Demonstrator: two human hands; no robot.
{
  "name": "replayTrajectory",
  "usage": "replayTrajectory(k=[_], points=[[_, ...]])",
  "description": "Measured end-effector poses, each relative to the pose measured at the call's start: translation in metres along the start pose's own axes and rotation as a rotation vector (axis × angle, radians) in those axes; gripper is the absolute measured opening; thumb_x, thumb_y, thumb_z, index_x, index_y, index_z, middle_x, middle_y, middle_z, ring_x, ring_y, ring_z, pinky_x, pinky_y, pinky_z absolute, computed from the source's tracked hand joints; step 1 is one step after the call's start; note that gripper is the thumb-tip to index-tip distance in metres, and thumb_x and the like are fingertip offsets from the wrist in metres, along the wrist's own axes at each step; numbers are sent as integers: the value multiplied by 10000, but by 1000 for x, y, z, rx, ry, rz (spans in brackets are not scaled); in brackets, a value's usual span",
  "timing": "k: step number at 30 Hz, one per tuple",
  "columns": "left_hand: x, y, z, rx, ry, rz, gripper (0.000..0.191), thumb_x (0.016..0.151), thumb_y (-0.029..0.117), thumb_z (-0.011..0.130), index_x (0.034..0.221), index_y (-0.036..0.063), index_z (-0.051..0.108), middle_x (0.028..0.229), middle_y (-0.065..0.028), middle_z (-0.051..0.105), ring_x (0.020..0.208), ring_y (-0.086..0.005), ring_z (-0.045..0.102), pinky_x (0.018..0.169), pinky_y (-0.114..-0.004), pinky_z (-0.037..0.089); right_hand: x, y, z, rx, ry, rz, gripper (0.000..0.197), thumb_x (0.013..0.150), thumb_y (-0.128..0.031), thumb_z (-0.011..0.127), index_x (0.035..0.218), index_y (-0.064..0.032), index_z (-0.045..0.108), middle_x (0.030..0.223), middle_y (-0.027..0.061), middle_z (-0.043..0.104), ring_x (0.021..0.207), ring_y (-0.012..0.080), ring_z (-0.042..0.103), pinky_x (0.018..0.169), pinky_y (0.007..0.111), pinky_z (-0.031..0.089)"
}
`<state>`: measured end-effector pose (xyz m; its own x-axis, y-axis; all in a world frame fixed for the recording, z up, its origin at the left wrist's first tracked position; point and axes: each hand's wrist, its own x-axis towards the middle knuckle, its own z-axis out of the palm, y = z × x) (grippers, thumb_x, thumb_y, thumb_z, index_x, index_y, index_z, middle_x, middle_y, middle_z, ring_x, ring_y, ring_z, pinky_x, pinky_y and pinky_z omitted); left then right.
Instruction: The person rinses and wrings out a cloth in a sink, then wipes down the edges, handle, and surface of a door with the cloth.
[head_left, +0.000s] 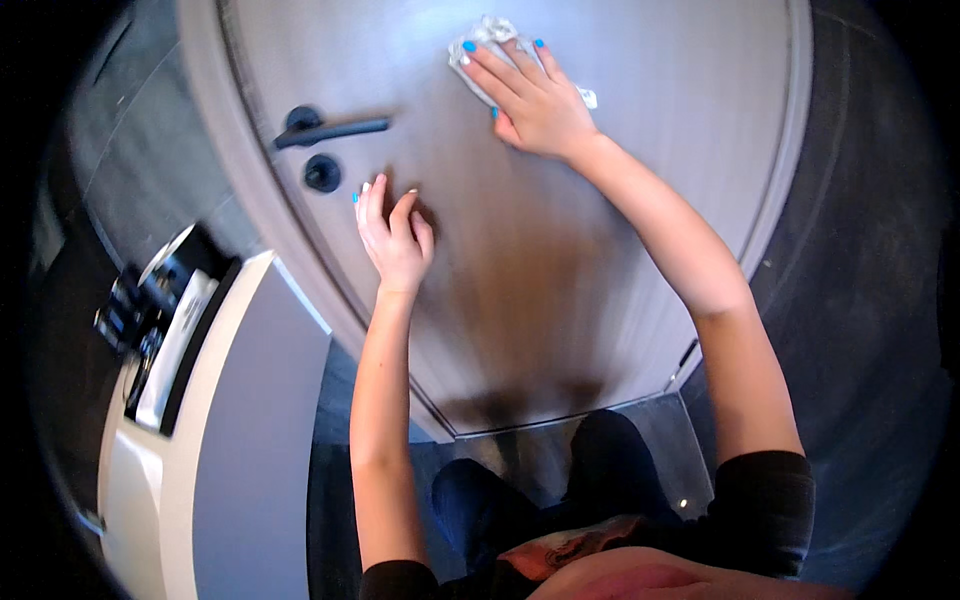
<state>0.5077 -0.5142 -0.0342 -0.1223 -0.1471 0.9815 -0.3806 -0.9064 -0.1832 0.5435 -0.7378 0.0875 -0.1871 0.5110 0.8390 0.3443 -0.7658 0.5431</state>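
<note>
My right hand (541, 105) lies flat on a crumpled white cloth or wipe (491, 31), pressing it against the upper part of a wood-grain door (517, 247). Parts of the cloth stick out past the fingertips and beside the wrist. Lower and to the left, my left hand (394, 232) has its fingers apart and holds nothing. It is close to the door's surface; whether it touches cannot be told. Just above that hand are a black lever handle (337, 132) and a round black lock fitting (322, 173).
A pale door frame (247, 180) borders the door, with dark wall tiles (847, 195) at the right. At the left stands a vanity counter (251, 420) with a white basin (133, 487). A black tray (196, 337) on it holds several items. Dark floor tiles (686, 450) lie below.
</note>
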Motion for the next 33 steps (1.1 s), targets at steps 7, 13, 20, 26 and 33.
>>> replayTrajectory(k=[7, 13, 20, 26, 33], points=[[37, 87, 58, -130, -202, 209, 447, 725, 75, 534, 1170, 98, 499, 1308, -155, 377, 1181, -356, 365, 967, -505, 291, -52, 96, -56, -25, -140, 230, 602, 714, -108, 432, 1285, 47, 318, 1329, 230, 308, 1257, 393, 238, 1047, 475, 164], [23, 98, 76, 8, -246, 298, 436, 779, 176, 519, 1208, 111, 480, 1317, -147, 385, 1195, -359, 365, 958, -510, 294, -124, 167, -86, -263, -18, 392, 598, 703, -55, 433, 1287, 24, 329, 1314, 235, 325, 1231, 386, 286, 1040, 453, 197], [21, 106, 81, 77, -213, 318, 423, 811, 209, 503, 1217, 100, 467, 1320, -169, 375, 1203, -365, 355, 965, -514, 278, -269, 189, -85, -287, 6, 788, 639, 783, -265, 391, 1344, -8, 227, 1400, 194, 188, 1290, 366, 169, 1026, 550, 79], [22, 99, 78, 139, -222, 313, 406, 823, 258, 491, 1201, 109, 488, 1300, -161, 401, 1175, -351, 388, 943, -514, 315, -300, 161, -83, -175, -17, 758, 601, 839, -297, 342, 1366, -47, 197, 1415, 181, 160, 1301, 369, 141, 1022, 542, 89], [19, 103, 80, 40, -235, 279, 415, 774, 193, 534, 1177, 97, 504, 1285, -164, 416, 1174, -349, 388, 958, -492, 303, -238, 134, -57, -224, 72, 807, 623, 847, -331, 346, 1348, 10, 203, 1394, 232, 176, 1287, 396, 145, 1037, 499, 62]])
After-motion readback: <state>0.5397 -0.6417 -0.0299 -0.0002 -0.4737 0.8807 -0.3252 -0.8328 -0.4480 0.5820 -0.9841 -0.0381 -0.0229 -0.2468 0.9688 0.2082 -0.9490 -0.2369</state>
